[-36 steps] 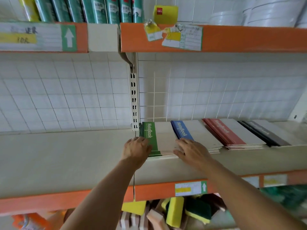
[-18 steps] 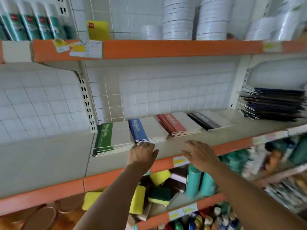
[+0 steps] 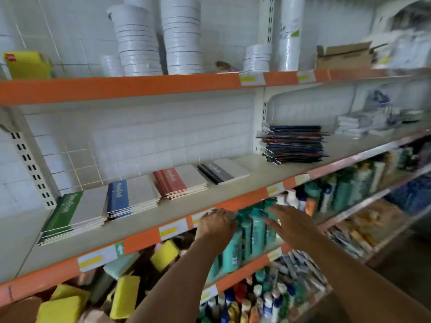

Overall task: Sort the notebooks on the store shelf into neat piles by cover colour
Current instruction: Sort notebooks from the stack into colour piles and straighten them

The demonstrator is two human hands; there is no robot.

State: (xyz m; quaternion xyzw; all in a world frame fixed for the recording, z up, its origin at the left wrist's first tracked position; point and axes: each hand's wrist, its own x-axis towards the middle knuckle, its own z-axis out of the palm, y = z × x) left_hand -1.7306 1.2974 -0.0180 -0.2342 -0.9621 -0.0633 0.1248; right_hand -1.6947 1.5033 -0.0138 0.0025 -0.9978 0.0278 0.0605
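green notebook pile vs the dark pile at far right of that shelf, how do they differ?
The green-covered notebook pile is low and squared, edges aligned; the dark mixed-colour stack is taller and ragged, corners splayed. Green sits leftmost in the row of four; the dark stack stands apart beyond the upright. Both lie flat on the grey shelf, untouched by either hand.

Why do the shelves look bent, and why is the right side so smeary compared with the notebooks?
Head view: the wide-angle lens bows the orange shelf edge and tilts the uprights. Head view: the notebook piles, such as the blue pile, are fairly sharp, while the goods at far right and the bottles below smear, as from motion. Head view: lighting is soft and even, without glare; both hands read clearly.
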